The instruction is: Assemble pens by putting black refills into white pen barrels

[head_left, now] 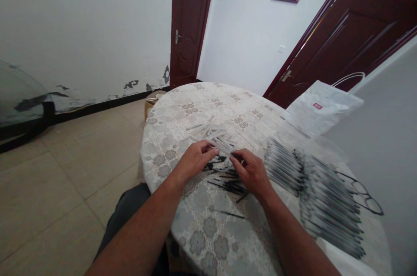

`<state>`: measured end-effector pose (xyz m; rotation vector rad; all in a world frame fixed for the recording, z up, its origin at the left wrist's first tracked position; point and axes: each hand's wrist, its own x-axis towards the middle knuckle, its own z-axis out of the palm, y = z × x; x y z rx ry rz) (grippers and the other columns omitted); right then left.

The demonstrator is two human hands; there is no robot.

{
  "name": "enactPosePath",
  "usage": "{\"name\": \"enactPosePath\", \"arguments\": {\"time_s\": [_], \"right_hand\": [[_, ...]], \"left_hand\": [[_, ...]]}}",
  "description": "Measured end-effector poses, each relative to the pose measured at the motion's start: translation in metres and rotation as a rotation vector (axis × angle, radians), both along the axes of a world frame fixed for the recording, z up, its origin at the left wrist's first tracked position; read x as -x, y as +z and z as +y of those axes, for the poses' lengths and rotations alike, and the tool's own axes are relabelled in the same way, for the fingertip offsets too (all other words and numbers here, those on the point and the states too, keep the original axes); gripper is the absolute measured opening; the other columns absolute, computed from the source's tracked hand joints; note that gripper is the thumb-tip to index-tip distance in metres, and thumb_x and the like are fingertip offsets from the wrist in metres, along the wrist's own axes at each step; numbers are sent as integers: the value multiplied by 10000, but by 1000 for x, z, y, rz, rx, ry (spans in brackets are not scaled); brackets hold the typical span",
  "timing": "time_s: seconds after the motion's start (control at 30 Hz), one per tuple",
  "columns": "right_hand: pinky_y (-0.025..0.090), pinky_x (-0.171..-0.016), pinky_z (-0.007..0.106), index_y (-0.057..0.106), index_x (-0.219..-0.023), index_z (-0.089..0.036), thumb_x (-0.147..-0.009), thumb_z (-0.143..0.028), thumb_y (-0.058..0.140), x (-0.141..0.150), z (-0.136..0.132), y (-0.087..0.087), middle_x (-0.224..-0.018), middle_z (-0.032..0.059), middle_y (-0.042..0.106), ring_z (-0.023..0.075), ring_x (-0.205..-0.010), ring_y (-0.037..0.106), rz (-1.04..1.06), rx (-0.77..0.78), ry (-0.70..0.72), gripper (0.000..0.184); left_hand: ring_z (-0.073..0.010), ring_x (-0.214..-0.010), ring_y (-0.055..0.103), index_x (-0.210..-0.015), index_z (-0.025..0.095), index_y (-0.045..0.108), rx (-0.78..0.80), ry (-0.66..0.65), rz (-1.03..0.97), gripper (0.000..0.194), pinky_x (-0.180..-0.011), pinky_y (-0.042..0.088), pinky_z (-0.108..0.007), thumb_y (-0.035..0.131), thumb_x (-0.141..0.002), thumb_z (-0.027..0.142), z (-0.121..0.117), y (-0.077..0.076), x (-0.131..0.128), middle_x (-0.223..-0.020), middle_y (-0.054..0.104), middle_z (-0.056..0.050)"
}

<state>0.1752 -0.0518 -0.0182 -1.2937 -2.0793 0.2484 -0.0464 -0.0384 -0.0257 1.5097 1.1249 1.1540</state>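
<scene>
My left hand (197, 158) is at the left of a pile of pale tubes, its fingers curled and thumb bent in; whatever it pinches is too small to make out. Across from it, my right hand (253, 172) has its fingertips closed at the end of a whitish translucent tube (224, 149). More whitish tubes (208, 129) lie loosely heaped just beyond my hands. Under and between the hands are thin black sticks (233, 185), several of them scattered toward me. A single black stick (230, 214) lies nearer the table's front.
Rows of dark sticks in clear sleeves (330, 206) cover the right side of the round table (208, 241). Eyeglasses (365, 195) rest beside them. A white paper bag (322, 106) stands at the far right edge. A box (150, 104) shows behind the table's left edge.
</scene>
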Motion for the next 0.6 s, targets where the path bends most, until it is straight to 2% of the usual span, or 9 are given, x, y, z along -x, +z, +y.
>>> {"name": "enactPosePath", "arguments": {"time_s": [0.07,0.13,0.23,0.3,0.4,0.5,0.6], "right_hand": [[493,-735,274,682,-1015,-203,-948,-324,559,8,-3,1,-891,42,697,164,-751,623,15,13,52,185],[500,-740,275,678,-1045,-203,-947,-319,560,10,-3,0,-897,42,695,163,-751,623,20,32,72,193],[508,-789,291,651,-1161,-201,-962,-296,526,3,3,-6,-948,56,691,175,-810,633,-24,21,43,254],[495,-865,308,653,-1165,-190,-978,-265,488,-1,9,-11,-999,77,683,192,-905,631,-112,-17,6,260],[464,-936,314,679,-1111,-196,-997,-257,471,1,17,-19,-1059,95,667,211,-1023,601,-311,-27,-38,245],[456,-905,300,680,-1096,-243,-1002,-289,489,13,20,-21,-1078,82,647,219,-1065,571,-516,12,-73,217],[448,-834,282,672,-1013,-250,-1007,-313,489,25,22,-20,-1052,75,627,217,-1047,563,-647,59,-107,193]], "left_hand": [[-177,-680,640,-963,194,759,40,-55,-63,275,-618,471,-270,665,-832,416,-1,1,1,-790,730,-38],[-153,-620,601,-947,186,754,65,-55,-108,282,-559,445,-253,661,-831,426,-1,0,1,-764,711,-35],[-127,-539,549,-884,170,724,55,65,-177,280,-518,429,-242,643,-842,435,0,-2,1,-680,665,-22],[-119,-516,537,-831,166,689,58,189,-247,285,-497,425,-233,634,-845,446,3,-2,1,-639,633,-13],[-134,-601,600,-815,174,629,91,319,-442,281,-473,432,-214,638,-823,455,6,-2,2,-742,657,-31],[-141,-658,634,-867,184,575,141,350,-652,274,-467,445,-208,628,-808,446,7,-1,2,-854,679,-46],[-140,-664,650,-894,196,517,180,360,-782,240,-507,479,-221,627,-806,391,8,0,3,-862,683,-36]]}}
